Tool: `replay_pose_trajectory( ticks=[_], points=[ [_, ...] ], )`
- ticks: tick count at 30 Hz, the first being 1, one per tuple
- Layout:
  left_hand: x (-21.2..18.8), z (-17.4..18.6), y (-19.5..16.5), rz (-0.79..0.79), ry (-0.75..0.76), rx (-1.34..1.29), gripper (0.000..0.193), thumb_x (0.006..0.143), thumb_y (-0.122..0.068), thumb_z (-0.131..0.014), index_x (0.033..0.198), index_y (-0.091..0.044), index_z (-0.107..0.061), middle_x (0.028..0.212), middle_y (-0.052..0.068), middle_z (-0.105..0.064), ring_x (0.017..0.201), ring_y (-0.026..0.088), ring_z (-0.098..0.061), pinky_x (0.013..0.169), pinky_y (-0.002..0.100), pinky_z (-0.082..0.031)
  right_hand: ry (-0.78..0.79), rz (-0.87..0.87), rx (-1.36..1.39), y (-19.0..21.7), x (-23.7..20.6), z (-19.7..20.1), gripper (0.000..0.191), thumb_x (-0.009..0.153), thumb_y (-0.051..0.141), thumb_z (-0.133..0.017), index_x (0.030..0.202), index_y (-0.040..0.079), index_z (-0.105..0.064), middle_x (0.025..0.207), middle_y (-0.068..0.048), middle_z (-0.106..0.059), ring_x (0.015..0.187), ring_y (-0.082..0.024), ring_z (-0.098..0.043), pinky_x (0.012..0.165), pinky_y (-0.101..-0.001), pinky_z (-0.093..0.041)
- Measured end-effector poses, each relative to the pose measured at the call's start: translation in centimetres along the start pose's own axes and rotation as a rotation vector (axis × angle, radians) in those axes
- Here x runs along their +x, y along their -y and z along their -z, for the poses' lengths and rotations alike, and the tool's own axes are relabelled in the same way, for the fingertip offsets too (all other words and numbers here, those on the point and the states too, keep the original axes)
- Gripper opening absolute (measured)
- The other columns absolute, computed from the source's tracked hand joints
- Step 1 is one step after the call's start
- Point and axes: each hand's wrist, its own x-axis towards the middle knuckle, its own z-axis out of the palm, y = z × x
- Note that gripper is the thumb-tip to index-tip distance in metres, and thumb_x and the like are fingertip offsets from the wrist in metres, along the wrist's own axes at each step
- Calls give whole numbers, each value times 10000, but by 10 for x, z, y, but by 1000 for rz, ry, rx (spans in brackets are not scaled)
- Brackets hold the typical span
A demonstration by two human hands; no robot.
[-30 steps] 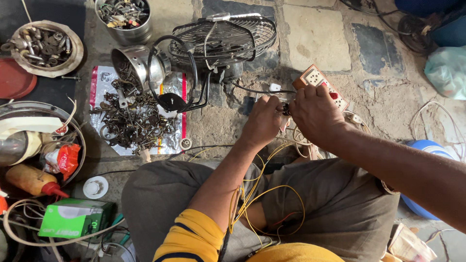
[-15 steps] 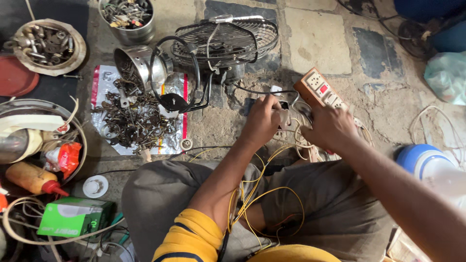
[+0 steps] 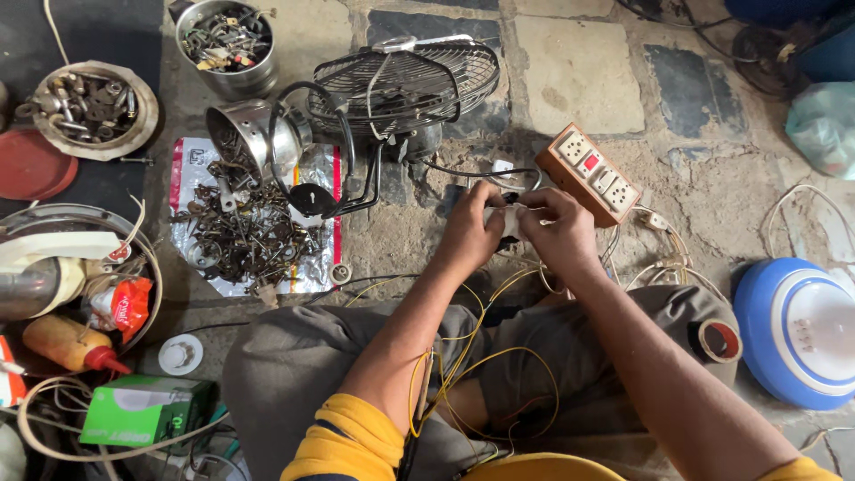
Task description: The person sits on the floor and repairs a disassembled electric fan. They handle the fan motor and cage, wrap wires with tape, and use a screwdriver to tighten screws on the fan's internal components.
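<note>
White plug is being pinched by left hand and right hand, fingers clamped | judged light, rigid; body grip advised | extension board lying beside.

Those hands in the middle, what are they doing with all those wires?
A person sits on the stone floor with both hands together in front of them. The left hand and right hand pinch a small white part joined to thin wires. Yellow wires trail over their lap. An orange socket board lies just beyond the right hand, and a fan cage lies behind it.
</note>
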Motion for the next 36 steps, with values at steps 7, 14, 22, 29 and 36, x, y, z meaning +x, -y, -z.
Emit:
replay_pose_trajectory(
  ticks=[7, 14, 22, 29, 36],
  points=[
    [-1, -3, 8, 78, 20, -141, 218, 933, -36, -604, 1140, -61, -540, 1111, 145, -679, 1079, 306, -691, 914, 411, -539, 20, -140, 248, -9, 16, -10, 166, 894, 100, -745, 1024, 12, -691, 877, -52, -718, 770, -85, -660, 678, -249, -550],
    [2, -4, 14, 220, -76, -332, 267, 910, -19, -623, 1144, -62, -503, 1101, 120, -645, 1042, 240, -629, 884, 394, -505, -123, 133, 63, 9, 5, -28, 118, 911, 54, -735, 1009, 2, -696, 902, -78, -716, 828, -121, -688, 734, -275, -547],
    [6, -3, 16, 221, -145, -319, 264, 869, -4, -652, 1083, -52, -506, 1025, 93, -639, 989, 192, -652, 886, 354, -533, 45, 75, 219, 3, 0, -15, 206, 925, 90, -680, 1126, 53, -708, 1031, -79, -749, 971, -147, -722, 788, -278, -594],
    [5, -8, 14, 276, -160, -315, 256, 864, -43, -669, 1074, -48, -522, 990, 95, -644, 952, 198, -641, 868, 361, -529, -349, 242, -207, 8, -19, -27, 282, 859, 165, -789, 1088, 50, -673, 1131, -142, -668, 1064, -282, -626, 855, -406, -520],
    [5, -13, 22, 258, -223, -361, 275, 871, -56, -663, 1103, -39, -515, 1064, 93, -585, 1032, 196, -594, 946, 346, -494, -206, 445, -580, 25, -35, -16, 310, 862, 97, -706, 1170, 78, -723, 1091, -153, -569, 1049, -358, -540, 903, -473, -451]
  ],
)
